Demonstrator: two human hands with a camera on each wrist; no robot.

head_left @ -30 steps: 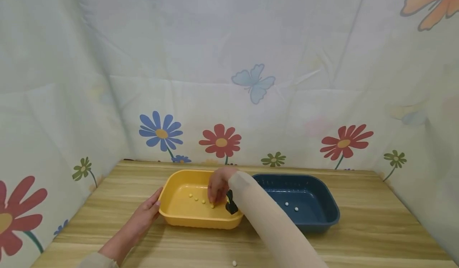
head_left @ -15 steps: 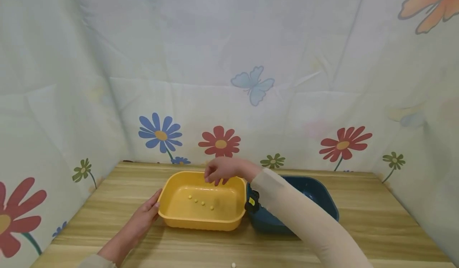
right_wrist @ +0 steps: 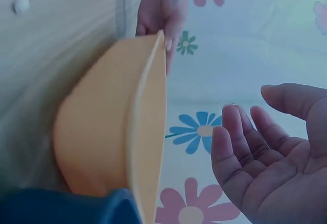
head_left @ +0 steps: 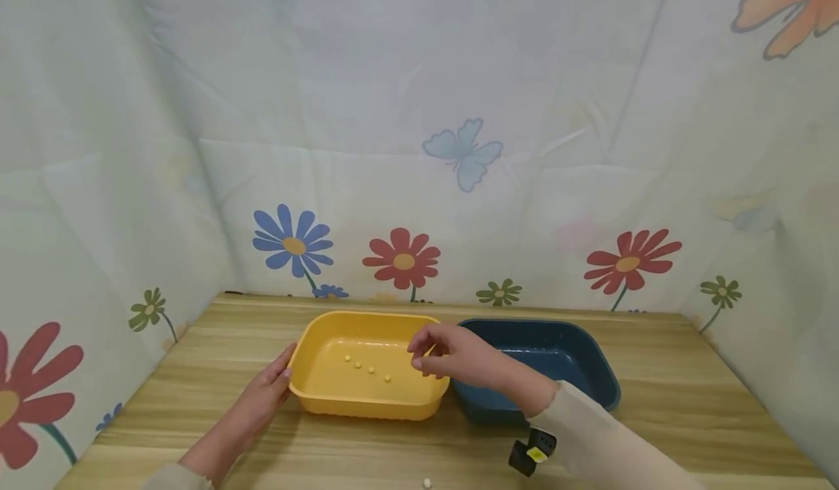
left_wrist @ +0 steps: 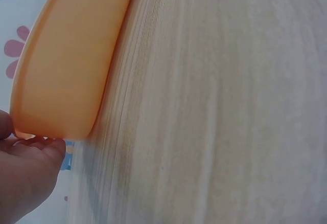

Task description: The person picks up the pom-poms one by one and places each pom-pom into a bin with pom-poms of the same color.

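My left hand (head_left: 264, 390) grips the left end of a yellow plastic basin (head_left: 367, 408); in the left wrist view its thumb and fingers (left_wrist: 36, 150) close over the basin's corner. Several small pale balls (head_left: 357, 365) lie in a slanting row on the basin's floor. Above the basin's right rim hovers my right hand (head_left: 459, 355), fingers loosely bent and apart. The right wrist view shows nothing in its palm (right_wrist: 273, 178).
A dark blue basin (head_left: 593, 362) stands against the yellow one's right side, partly covered by my right forearm. One white ball (head_left: 427, 483) lies on the wooden table (head_left: 328, 461) near the front. A flower-printed cloth (head_left: 524, 206) hangs behind.
My right hand has left the pale ball at the row's right end, risen to the basin's back edge, then come right and nearer. The left hand has stayed put.
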